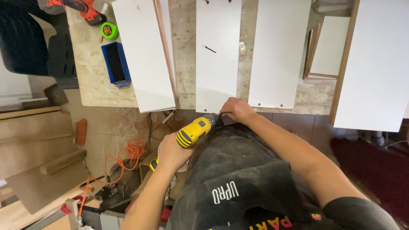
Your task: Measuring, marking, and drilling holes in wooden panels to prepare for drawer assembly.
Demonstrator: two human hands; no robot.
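The person's left hand (pixel 170 152) is clamped around the grip of a yellow cordless drill (pixel 192 131), held level just below the near edge of the tabletop (pixel 96 81), while the fingers (pixel 230 111) of the right hand (pixel 237 110) are closed together at the drill's black chuck, against the lower edge of the middle white panel (pixel 218 55). The step looks like setting or tightening a bit at the chuck. Next, the tip would likely need lining up squarely with a hole along that panel edge; a loose dark screw (pixel 209 49) lies on the panel.
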